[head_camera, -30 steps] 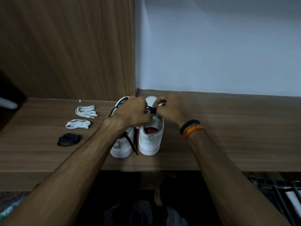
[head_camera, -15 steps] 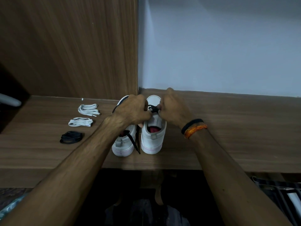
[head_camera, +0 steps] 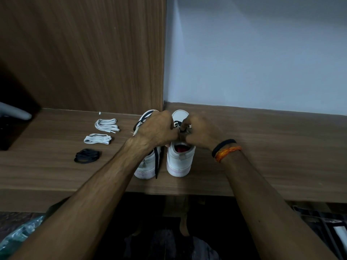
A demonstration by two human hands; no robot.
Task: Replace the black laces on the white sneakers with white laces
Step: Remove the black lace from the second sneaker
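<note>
I observe both forearms extended forward, converging at centre. The left hand point(head_camera: 158, 129) is knuckles up, fingers curled under in a closed grasp; what it holds I cannot tell. The right hand point(head_camera: 200, 133) is motion-blurred, fingers bent, pinching a black lace point(head_camera: 183, 129) between the hands. The hands nearly touch. The right wrist carries two bands.

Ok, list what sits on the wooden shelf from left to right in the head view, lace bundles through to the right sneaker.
Black lace bundle → nearer white lace bundle → farther white lace bundle → left sneaker with a loose black lace → right sneaker, where the left hand and right hand work.
</note>
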